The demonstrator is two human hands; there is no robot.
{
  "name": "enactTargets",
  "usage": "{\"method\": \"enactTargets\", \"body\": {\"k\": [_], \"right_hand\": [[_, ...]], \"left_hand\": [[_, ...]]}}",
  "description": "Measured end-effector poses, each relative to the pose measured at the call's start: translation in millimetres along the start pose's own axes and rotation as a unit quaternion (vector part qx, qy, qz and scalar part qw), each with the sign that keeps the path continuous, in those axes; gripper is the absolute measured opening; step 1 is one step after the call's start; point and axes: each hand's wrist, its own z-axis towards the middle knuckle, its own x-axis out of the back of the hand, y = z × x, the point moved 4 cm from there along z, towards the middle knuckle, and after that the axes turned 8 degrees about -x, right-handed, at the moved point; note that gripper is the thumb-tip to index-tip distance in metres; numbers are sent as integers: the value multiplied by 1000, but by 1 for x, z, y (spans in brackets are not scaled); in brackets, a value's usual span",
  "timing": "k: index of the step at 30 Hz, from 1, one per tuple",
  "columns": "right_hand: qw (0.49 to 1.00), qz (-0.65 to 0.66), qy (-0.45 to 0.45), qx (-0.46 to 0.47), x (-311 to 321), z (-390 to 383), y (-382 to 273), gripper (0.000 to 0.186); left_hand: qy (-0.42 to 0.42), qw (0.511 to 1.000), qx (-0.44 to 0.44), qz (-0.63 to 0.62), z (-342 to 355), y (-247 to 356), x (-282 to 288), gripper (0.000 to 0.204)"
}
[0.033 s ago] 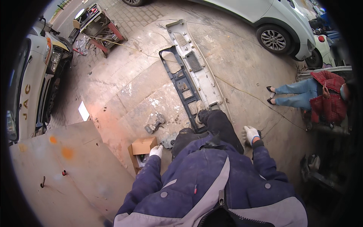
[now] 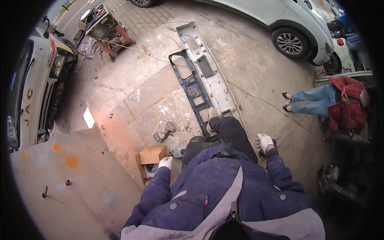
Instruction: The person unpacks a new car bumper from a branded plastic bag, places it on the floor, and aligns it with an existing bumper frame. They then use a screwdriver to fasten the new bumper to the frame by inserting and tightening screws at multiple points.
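Brown cardboard in the head view: an open box [image 2: 154, 153] with dark contents [image 2: 150, 169] too small to identify, just beside the gloved left hand [image 2: 165, 163]. Stained concrete floor [image 2: 264, 76] around, with a black frame [image 2: 188, 84] and a long pale panel [image 2: 215, 91] lying side by side ahead, a white car [image 2: 256, 10] beyond. Seemingly curled grip there and on the gloved right hand [image 2: 264, 142], but cannot tell whether pinching anything.

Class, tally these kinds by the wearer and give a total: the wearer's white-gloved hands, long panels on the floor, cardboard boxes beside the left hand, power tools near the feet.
Left hand and right hand: 2
Black panel and pale panel: 2
Box: 1
Power tool: 1
Total: 6
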Motion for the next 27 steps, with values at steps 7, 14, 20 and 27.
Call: {"method": "enactTargets", "body": {"k": [7, 14, 20, 27], "right_hand": [[997, 20, -71, -3, -24, 27, 10, 23], [990, 92, -67, -89, -29, 58, 64, 24], [992, -102, -10, 72, -40, 76, 96, 27], [817, -497, 26, 290, -58, 65, 98, 31]], "left_hand": [[21, 999, -3, -31, -9, -29, 0, 55], [61, 996, -68, -22, 18, 40, 54, 52], [83, 989, -119, 1, 45, 75, 85, 49], [62, 993, -88, -42, 57, 62, 83, 50]]}}
